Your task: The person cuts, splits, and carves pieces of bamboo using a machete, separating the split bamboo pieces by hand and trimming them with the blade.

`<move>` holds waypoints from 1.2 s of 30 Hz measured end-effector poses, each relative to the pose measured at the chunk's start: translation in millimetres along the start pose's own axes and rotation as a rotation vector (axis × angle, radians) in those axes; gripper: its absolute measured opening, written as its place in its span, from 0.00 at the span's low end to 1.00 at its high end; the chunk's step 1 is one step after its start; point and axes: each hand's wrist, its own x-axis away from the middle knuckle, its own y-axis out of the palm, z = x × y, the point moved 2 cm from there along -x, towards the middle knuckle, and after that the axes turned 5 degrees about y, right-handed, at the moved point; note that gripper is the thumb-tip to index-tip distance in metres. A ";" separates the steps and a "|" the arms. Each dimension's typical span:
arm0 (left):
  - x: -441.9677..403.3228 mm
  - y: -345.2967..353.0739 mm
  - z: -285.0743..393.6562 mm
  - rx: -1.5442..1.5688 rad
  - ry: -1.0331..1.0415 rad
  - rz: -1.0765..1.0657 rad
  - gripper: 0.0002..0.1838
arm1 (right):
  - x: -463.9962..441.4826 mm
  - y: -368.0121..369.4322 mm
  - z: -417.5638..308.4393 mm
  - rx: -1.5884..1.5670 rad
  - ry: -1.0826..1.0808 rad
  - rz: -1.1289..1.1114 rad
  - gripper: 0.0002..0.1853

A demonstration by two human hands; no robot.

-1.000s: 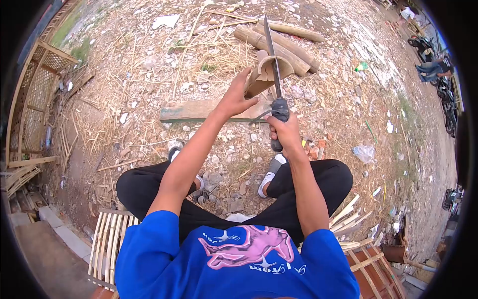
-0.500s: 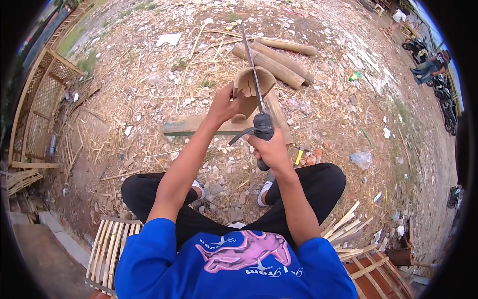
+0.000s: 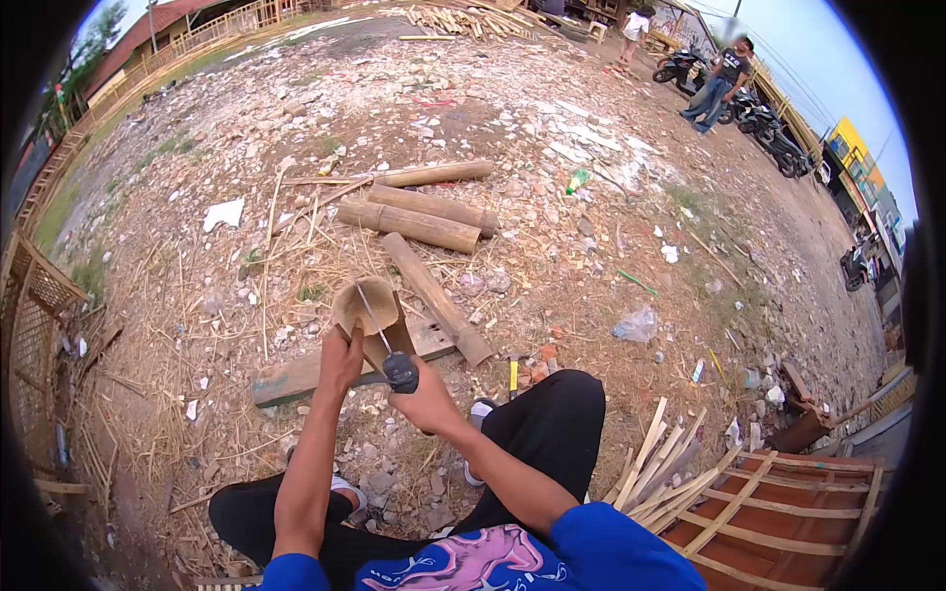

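A short, wide bamboo section point(image 3: 394, 330), its hollow end facing me, leans over a wooden plank point(image 3: 288, 382) on the ground. My left hand point(image 3: 342, 362) is closed on the left side of its rim. My right hand point(image 3: 426, 396) is wrapped around the black-taped handle of a machete point(image 3: 401, 371). The blade crosses the bamboo's open end, its tip pointing up and away from me; how deep it sits in the bamboo I cannot tell. Just right of the bamboo lies a long bamboo piece point(image 3: 439, 300), one end near the plank.
Bamboo poles point(image 3: 409, 225) lie ahead on rubble and straw. A yellow-handled hammer point(image 3: 513, 377) is beside my right foot. Bamboo strips point(image 3: 655, 463) and a slatted panel point(image 3: 778, 507) are at right. A person point(image 3: 724, 84) stands by parked motorbikes farther off.
My view has tilted up and turned right. The machete, which pointed long past the bamboo's rim, now shows a much shorter blade across the opening. Both hands keep their holds.
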 end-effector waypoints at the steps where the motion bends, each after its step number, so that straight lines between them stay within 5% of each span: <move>1: -1.6 -1.1 0.1 -0.008 -0.026 -0.035 0.16 | 7.4 -0.1 -5.9 0.008 0.042 -0.008 0.24; 11: -35.4 -30.7 57.5 0.043 0.159 0.000 0.18 | 22.6 -0.8 -35.9 -0.243 -0.142 0.005 0.22; 18: -53.5 -6.5 25.9 -0.019 -0.049 -0.252 0.17 | -12.5 6.5 0.9 -0.326 -0.087 0.007 0.21; 23: -61.5 -1.2 17.6 0.073 0.016 -0.273 0.18 | -20.7 15.6 19.9 -0.361 -0.168 0.098 0.20; 30: -72.9 -21.7 33.3 0.081 -0.119 -0.369 0.29 | -44.7 6.1 -6.1 -0.221 -0.041 0.124 0.19; 36: -36.1 -66.0 30.8 -0.122 0.098 -0.335 0.38 | -58.4 9.1 -8.5 -0.310 -0.057 0.108 0.18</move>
